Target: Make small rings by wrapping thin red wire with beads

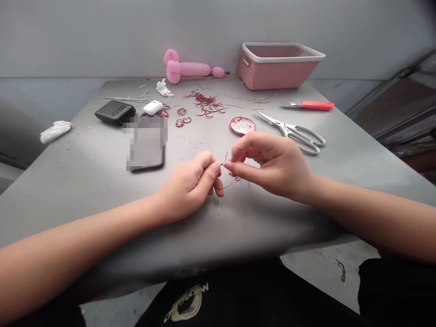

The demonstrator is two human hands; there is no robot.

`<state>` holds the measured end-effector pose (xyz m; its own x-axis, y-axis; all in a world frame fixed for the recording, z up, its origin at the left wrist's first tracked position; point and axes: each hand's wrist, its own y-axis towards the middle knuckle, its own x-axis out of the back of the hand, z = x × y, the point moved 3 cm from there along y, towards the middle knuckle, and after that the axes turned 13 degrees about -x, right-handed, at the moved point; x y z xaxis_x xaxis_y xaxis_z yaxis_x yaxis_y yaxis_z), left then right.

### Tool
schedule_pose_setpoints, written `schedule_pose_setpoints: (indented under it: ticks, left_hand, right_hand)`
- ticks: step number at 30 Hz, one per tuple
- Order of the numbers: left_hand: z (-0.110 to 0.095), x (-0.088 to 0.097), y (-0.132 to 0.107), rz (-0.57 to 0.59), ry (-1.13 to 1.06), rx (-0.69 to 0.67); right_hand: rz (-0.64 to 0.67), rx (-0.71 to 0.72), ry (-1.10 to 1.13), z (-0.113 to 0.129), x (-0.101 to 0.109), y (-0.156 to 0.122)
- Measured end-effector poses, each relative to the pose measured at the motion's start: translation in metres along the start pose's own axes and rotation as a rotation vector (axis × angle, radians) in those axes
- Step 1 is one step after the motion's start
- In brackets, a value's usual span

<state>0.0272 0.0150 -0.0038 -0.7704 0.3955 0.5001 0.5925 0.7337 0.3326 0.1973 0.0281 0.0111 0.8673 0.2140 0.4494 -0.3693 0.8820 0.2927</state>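
Observation:
Thumb and forefinger of my left hand (pixel 194 184) pinch a thin dark red cord (pixel 225 186), part of which loops below the fingers. My right hand (pixel 269 165) is closed in a pinch on the same cord, its fingertips almost touching the left ones. A short dark end of the cord sticks up between the two hands. Just beyond my right hand lies a small red-rimmed dish (pixel 242 126) of pale and pink beads. Silver scissors (pixel 289 131) rest to its right, blades pointing away to the left.
A phone (pixel 148 150), black box-shaped device (pixel 115 111) and white earbud case (pixel 153 107) lie at left. Behind are red cord scraps (pixel 206 102), several cord rings (pixel 182 111), a pink balloon (pixel 194 68) and a pink bin (pixel 272 75). A red-handled cutter (pixel 316 106) lies right.

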Motion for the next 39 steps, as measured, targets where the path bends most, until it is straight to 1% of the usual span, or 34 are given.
schedule_pose_setpoints:
  ticks: [5, 9, 11, 13, 17, 19, 21, 25, 28, 32, 36, 37, 39]
  left_hand:
    - [-0.003, -0.001, -0.001, 0.000, -0.062, 0.008]
    - [-0.002, -0.002, -0.001, -0.011, -0.079, 0.021]
    - [0.000, -0.002, -0.001, -0.019, -0.103, 0.009]
    - [0.001, -0.002, 0.000, -0.028, -0.155, -0.020]
    - [0.002, -0.003, 0.001, -0.042, -0.257, -0.075]
    - [0.001, -0.003, 0.001, -0.042, -0.273, -0.073]
    - [0.000, -0.004, 0.000, -0.040, -0.287, -0.050]
    - [-0.001, -0.005, -0.002, -0.040, -0.287, -0.022]
    - [0.000, -0.005, -0.002, -0.047, -0.246, -0.012]
    - [0.002, -0.005, -0.002, -0.043, -0.242, 0.012]
    - [0.002, -0.007, 0.001, -0.028, -0.311, 0.005]
    - [0.002, -0.008, 0.001, -0.030, -0.316, -0.003]
    - [0.001, -0.008, 0.002, -0.030, -0.299, -0.021]
  right_hand:
    - [-0.041, 0.129, -0.206, 0.006, 0.001, -0.002]
    - [-0.068, 0.190, -0.270, 0.009, 0.002, -0.003]
    - [-0.082, 0.201, -0.252, 0.009, 0.002, -0.004]
    - [-0.088, 0.157, -0.160, 0.007, 0.002, -0.004]
    - [-0.082, 0.009, 0.111, 0.002, 0.001, -0.003]
    - [-0.069, -0.031, 0.132, 0.001, 0.000, -0.003]
    - [-0.064, 0.001, 0.073, 0.003, 0.001, -0.003]
    - [-0.137, 0.217, -0.224, 0.010, 0.003, -0.007]
    - [-0.183, 0.309, -0.411, 0.013, 0.002, -0.010]
    - [-0.230, 0.379, -0.515, 0.011, 0.000, -0.013]
    - [-0.346, 0.485, -0.679, 0.009, -0.005, -0.015]
    - [-0.369, 0.485, -0.701, 0.009, -0.006, -0.015]
    - [-0.385, 0.437, -0.699, 0.008, -0.008, -0.014]
